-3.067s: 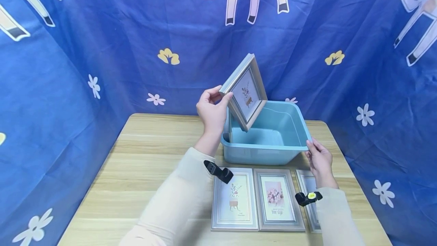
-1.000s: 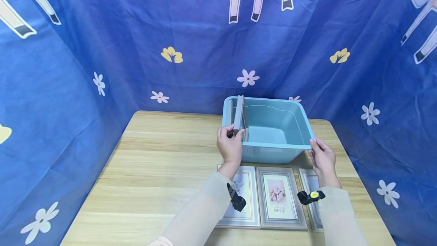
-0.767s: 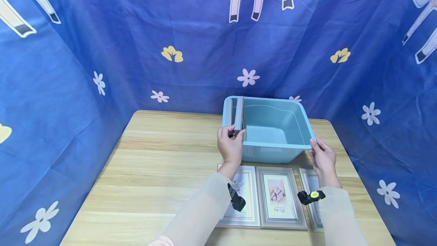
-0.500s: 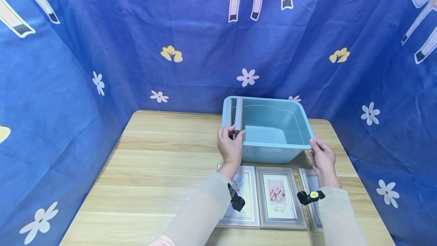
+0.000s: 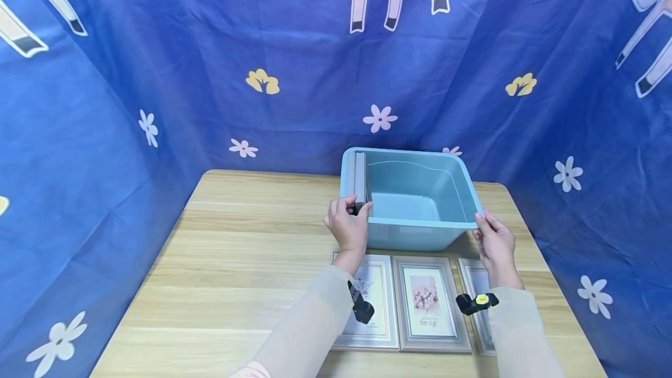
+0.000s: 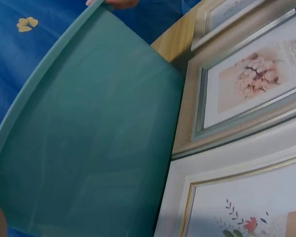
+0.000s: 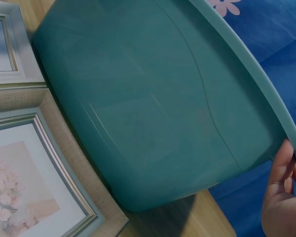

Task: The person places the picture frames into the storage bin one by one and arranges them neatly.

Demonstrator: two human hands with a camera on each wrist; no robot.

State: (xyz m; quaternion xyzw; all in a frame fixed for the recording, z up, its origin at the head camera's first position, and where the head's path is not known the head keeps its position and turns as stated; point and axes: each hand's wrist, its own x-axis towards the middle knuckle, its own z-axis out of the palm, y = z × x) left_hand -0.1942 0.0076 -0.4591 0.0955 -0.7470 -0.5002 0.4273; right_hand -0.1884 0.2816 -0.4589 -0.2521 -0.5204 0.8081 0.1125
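A light blue plastic tub [image 5: 415, 237] stands at the back of the table. Inside it, two picture frames stand on edge side by side along the left wall. My left hand [image 5: 349, 231] reaches over the front left corner and pinches the near end of the inner picture frame [image 5: 360, 177] between thumb and fingers. The other picture frame [image 5: 350, 171] is between that one and the wall. My right hand [image 5: 496, 244] grips the tub's front right corner; its fingers also show at the rim in the right wrist view.
Three more picture frames lie flat before the tub: a white frame [image 5: 387, 319] partly under my left arm, one with pink flowers [image 5: 426, 302], and another frame [image 5: 479, 302] partly behind my right forearm. A blue printed cloth [image 5: 315, 74] hangs behind the wooden table [image 5: 226, 261].
My left hand has lowered the picture frame from above the tub into it, then shifted it left, up against the other frame. My right hand stays on the tub's corner.
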